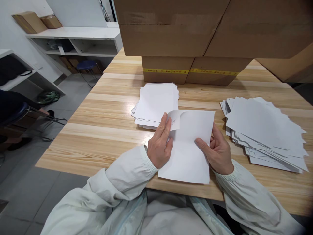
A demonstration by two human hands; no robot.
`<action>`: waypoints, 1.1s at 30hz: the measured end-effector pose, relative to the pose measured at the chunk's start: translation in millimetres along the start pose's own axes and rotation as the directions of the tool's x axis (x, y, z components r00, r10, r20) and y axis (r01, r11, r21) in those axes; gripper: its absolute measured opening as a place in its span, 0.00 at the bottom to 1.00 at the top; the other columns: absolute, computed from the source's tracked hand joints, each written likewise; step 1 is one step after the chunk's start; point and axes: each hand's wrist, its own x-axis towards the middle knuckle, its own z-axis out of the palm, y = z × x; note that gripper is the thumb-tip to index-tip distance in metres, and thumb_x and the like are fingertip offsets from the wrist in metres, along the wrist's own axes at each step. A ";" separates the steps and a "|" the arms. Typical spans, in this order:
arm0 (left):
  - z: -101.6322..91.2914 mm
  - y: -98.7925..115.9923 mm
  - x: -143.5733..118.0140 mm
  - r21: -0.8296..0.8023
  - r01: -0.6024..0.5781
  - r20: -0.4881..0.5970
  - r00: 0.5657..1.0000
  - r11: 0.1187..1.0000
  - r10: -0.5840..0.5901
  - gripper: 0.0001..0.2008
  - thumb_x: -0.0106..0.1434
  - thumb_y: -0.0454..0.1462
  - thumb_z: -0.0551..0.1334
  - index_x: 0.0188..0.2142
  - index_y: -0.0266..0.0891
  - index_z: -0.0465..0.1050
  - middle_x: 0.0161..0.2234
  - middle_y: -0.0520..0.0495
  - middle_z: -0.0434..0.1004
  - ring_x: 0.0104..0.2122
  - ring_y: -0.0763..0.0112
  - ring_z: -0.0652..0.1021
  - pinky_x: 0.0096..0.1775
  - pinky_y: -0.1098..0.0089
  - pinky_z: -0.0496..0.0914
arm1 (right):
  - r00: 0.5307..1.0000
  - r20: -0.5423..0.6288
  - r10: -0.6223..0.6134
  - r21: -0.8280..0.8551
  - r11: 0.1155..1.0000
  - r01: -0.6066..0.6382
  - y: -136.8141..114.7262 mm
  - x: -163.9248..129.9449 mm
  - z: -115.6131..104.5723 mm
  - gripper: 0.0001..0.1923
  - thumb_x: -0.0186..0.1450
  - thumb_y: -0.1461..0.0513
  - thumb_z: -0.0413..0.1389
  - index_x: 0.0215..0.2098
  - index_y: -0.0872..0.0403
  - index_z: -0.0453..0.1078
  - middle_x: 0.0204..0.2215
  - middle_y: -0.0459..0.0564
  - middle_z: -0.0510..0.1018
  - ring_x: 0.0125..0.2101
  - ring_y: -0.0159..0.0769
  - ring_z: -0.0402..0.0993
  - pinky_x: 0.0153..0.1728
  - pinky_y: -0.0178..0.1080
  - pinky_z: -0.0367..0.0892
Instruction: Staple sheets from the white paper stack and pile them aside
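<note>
Both hands work one white sheet of paper [188,153] at the near edge of the table [102,130]. Left hand [160,145] lies on the sheet's left margin, fingers stretched forward and flat, fingertips pressing where the upper left corner curls over onto the page. Right hand [217,151] grips the right edge: thumb lies across the top face, pointing inward, other fingers tucked behind the paper and mostly hidden. So the two hands are apart, one on each side of the sheet, both closed on or pressed against it.

Sheet itself: lower part lies flat on the wood, its bottom edge close to the table's front edge; upper part lifted a little, with the curled left corner showing a shadowed underside.

Beyond the left hand, a squared stack of white sheets [156,102], slightly shuffled at its left side. The curled corner overlaps the stack's near right corner in view; whether they touch I cannot tell. To the right, well apart from the right hand, a loose fanned pile of white sheets [264,130], edges splayed.

Cardboard boxes [190,42] stand at the far side of the table, the lower one banded with yellow tape. Pale sleeves [127,176] cover both forearms. On the left, grey floor, white shelving [80,39], a blue stool [86,65].
</note>
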 end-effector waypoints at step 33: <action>0.4 -4.7 19.8 -0.810 0.495 0.227 0.759 0.314 -0.610 0.16 0.49 0.42 0.76 0.36 0.38 0.81 0.32 0.49 0.83 0.31 0.70 0.79 0.36 0.70 0.73 | 0.874 0.118 -0.472 -0.567 0.690 0.449 -11.4 -6.8 2.3 0.36 0.66 0.68 0.58 0.69 0.44 0.59 0.58 0.56 0.76 0.51 0.46 0.79 0.48 0.44 0.79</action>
